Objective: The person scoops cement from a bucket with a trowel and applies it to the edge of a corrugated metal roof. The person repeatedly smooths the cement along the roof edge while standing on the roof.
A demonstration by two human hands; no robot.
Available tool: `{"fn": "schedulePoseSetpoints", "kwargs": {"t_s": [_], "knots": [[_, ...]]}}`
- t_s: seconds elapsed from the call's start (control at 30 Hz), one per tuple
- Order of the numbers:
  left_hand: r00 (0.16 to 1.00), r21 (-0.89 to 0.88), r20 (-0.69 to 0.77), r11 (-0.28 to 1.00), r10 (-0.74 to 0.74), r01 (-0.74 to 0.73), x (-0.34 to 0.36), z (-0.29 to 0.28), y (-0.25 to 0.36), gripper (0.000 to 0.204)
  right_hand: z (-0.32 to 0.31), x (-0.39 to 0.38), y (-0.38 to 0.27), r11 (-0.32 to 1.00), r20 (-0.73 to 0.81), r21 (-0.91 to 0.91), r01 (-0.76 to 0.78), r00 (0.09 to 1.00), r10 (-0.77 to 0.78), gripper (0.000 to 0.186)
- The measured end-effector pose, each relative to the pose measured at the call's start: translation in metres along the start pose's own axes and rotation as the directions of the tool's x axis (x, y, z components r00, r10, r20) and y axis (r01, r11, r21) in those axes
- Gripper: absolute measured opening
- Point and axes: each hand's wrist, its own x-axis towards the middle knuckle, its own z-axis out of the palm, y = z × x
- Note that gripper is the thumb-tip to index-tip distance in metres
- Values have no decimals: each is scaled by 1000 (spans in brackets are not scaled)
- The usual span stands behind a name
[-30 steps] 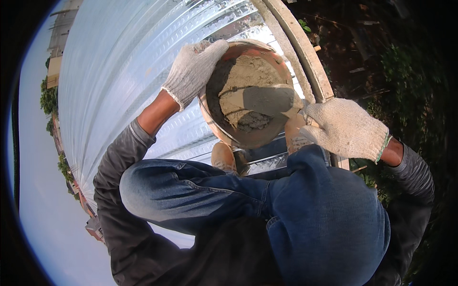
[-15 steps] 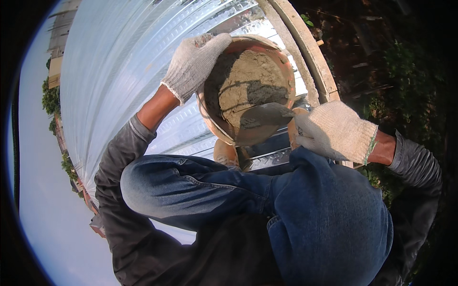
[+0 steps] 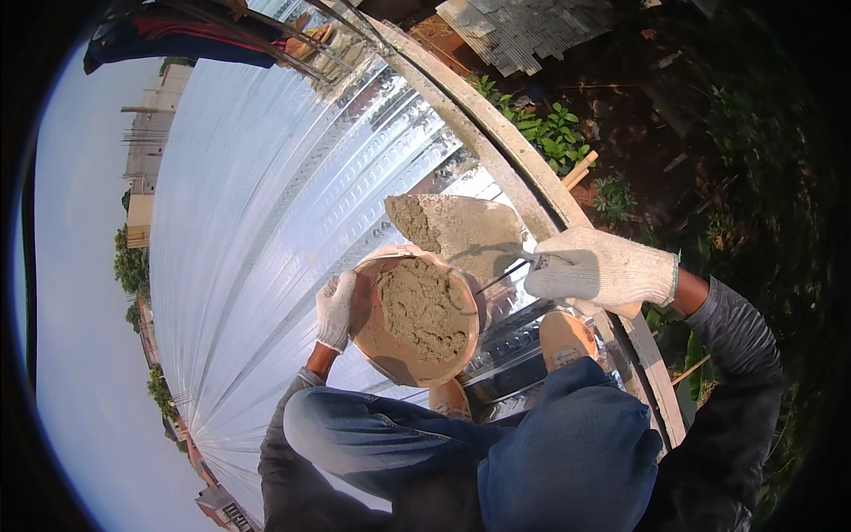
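In a knitted glove, my left hand (image 3: 336, 312) is closed on the left rim of an orange-brown bucket (image 3: 364, 317). Grey-brown wet mortar (image 3: 424, 310) lies in the bucket, which I see from above. My right hand (image 3: 603, 269), also gloved, is wrapped round the handle of a trowel (image 3: 483, 232). The trowel's broad blade reaches left past the bucket's far rim, with a lump of mortar (image 3: 411, 222) at its tip. The handle itself is mostly hidden by my fingers.
Shiny ribbed metal decking (image 3: 257, 230) spreads ahead and left. A raised concrete edge (image 3: 505, 146) curves along the right, with plants (image 3: 554, 137) and ground far below it. My shoe (image 3: 567, 339) rests beside that edge. Poles and dark cloth (image 3: 186, 35) are at the far left.
The trowel has come out of the bucket and moved beyond its far rim, carrying mortar. The bucket, still in my left hand, sits lower in view. My view has shifted farther ahead.
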Motion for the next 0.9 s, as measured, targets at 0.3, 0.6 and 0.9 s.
{"fn": "schedulePoseSetpoints", "kwargs": {"t_s": [0.3,0.6,0.9], "knots": [[985,-5,-160,998,59,-60,-16,11,-1,27,-74,208,33,953,-291,178,-247,911,291,57],[986,10,-166,1000,0,2,-18,33,2,30,-109,427,141,856,-405,-288,-428,865,296,61],[976,20,-201,996,-83,89,-28,25,13,30,-70,531,125,689,-526,-477,-546,805,273,42]]}}
